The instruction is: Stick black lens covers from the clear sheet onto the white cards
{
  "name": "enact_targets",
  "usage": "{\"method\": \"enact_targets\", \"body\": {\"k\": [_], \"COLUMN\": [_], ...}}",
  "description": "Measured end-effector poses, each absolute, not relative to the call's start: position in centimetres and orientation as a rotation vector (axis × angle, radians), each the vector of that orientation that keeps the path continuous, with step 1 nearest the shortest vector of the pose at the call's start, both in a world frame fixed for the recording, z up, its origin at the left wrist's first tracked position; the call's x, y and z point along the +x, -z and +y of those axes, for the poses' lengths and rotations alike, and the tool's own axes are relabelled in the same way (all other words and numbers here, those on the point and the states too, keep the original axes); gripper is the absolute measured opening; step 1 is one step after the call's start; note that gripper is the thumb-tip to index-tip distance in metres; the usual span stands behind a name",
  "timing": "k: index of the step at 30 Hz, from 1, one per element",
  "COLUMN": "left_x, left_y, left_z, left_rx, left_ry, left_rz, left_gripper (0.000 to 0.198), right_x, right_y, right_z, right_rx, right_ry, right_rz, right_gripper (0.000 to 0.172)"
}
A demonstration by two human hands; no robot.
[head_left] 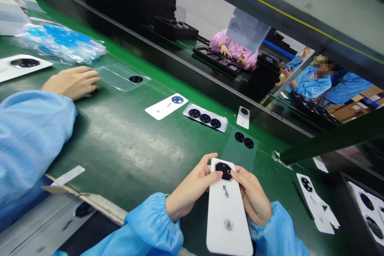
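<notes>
I hold a white phone back cover [228, 212] upright over the green belt [126, 144], both hands on its sides. My left hand [192, 186] grips the left edge, its thumb on the black camera ring [224, 170] at the cover's top. My right hand [253, 194] grips the right edge, and its thumb also touches the ring. Just beyond the cover, two loose black rings [244, 140] lie on a clear film.
A strip with three black rings [205, 118], a white cover with a blue lens [166, 106] and a small white cover [243, 117] lie further up the belt. A co-worker's hand [72, 82] rests by a clear film [120, 76]. More white covers [318, 204] lie at right.
</notes>
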State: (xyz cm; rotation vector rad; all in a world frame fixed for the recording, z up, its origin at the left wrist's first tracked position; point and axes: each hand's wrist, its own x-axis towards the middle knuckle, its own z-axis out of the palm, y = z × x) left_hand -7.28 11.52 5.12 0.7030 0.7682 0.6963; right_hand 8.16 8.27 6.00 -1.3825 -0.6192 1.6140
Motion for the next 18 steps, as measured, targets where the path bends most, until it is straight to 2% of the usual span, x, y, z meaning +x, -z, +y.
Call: {"method": "enact_targets", "body": {"k": [5, 12, 18], "left_x": [-7.4, -7.8, -7.7], "left_y": [-4.7, -4.8, -4.9], "left_z": [11.5, 11.8, 11.7], "left_rx": [0.799, 0.905, 0.890], "left_ry": [-0.719, -0.699, -0.723], "left_rz": [0.701, 0.662, 0.647], "left_gripper": [0.067, 0.076, 0.071], "right_x": [7.7, 7.3, 7.0], "right_y": [-5.9, -6.2, -6.0], "right_z": [7.9, 7.4, 7.2], "right_rx": [-1.362, -1.329, -1.301], "right_ry": [-1.444, -1.379, -1.358], "right_rz": [-0.838, -0.959, -0.894], "right_gripper": [0.043, 0.049, 0.072]}}
